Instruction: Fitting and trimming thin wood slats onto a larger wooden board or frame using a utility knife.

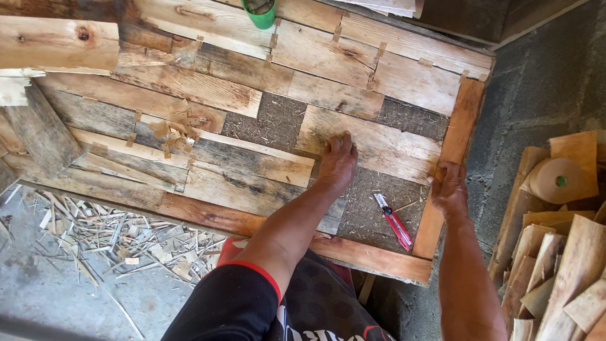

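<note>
- Flat, with fingers spread narrow, the left hand [336,163] is pressed on a plank [372,142].
- Rightward of that plank, the frame edge [456,136] is gripped by the right hand [449,188].
- Below the plank, a red knife [394,221] is laid.

The left hand [336,163] lies flat on a weathered wooden plank [369,144] set in the framed board panel [466,113]; the right hand [449,189] grips the frame's right edge. Between them lies a red-handled utility knife [393,221]. Stacked wood offcuts [555,271] lie right of the panel.

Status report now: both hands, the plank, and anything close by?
Left hand flat on plank. Right hand grips frame edge. Red cutter lies between hands, untouched.
</note>
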